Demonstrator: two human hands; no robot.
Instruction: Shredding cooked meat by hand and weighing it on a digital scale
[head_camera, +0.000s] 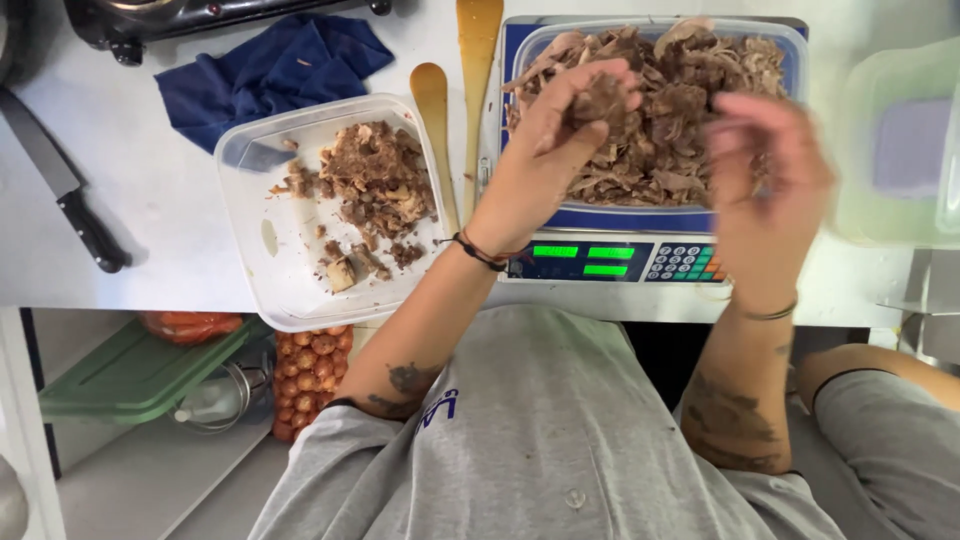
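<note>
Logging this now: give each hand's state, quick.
Left hand: closed on a clump of meat, above the tub on the scale.
Right hand: blurred, cannot be told.

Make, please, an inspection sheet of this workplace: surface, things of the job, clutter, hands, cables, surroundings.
Surface: white counter, small crumbs near the containers.
Job's things: clear tub of shredded brown meat standing on a blue scale; white container with meat scraps left of it.
Clutter: black-handled knife, blue cloth, two wooden spoons, pale green container at the right edge.
Hands: left hand holds a clump of meat over the tub; right hand over the tub, blurred, its grip unclear.
Cables: nothing seen.
Surroundings: shelf below with green lid and a net of small onions; another person's arm at right.
</note>
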